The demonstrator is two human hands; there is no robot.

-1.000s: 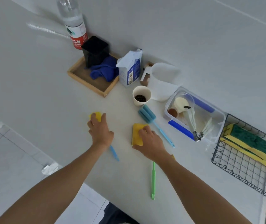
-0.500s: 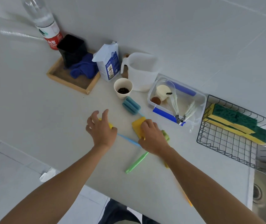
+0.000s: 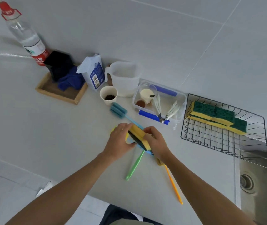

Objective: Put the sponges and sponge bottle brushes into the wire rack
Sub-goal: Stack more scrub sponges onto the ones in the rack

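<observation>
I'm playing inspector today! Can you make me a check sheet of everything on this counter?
Surface: pale counter, sink at right.
Job's things: wire rack holds sponges; blue brush, green brush, orange brush lie loose.
Clutter: bottle, wooden tray, paper cup, jug, plastic box.
Grippers: left hand and right hand hold a yellow sponge.
Cables: nothing seen.
Surroundings: tiled wall.

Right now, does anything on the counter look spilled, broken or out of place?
Nothing spilled or broken. The bottle brushes just lie scattered: the green one and the orange one splay apart below the hands, the blue one by the paper cup. Sponges in the wire rack sit neatly.
</observation>
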